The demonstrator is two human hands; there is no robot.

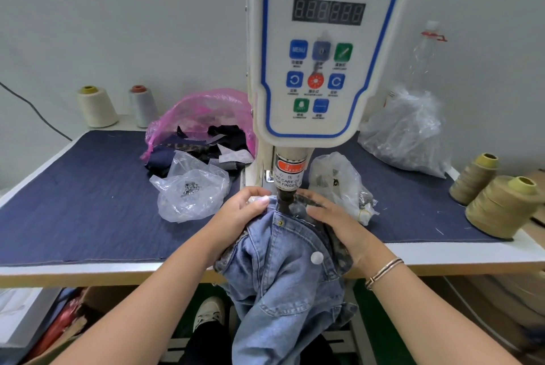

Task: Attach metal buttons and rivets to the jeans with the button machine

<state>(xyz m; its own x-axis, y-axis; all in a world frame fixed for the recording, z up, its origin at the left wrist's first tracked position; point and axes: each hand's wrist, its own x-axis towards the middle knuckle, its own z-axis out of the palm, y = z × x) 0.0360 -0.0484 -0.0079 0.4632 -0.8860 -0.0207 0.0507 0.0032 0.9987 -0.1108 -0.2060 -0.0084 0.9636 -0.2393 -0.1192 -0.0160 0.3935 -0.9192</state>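
The jeans (283, 276) hang lengthwise off the table (265, 271) edge, waistband up under the machine (321, 48) punch (285, 202). Light-washed denim, one brass rivet (280, 222) set. The left hand (240, 214) and right hand (330, 217) grip the waistband either side; the anvil beneath is hidden, possibly already loaded.

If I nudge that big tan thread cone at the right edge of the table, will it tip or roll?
The thread cone stands upright on its wide base, so it probably slides rather than tips. It looks densely wound, so likely heavy for its size. If knocked over near the table edge, it might roll off.
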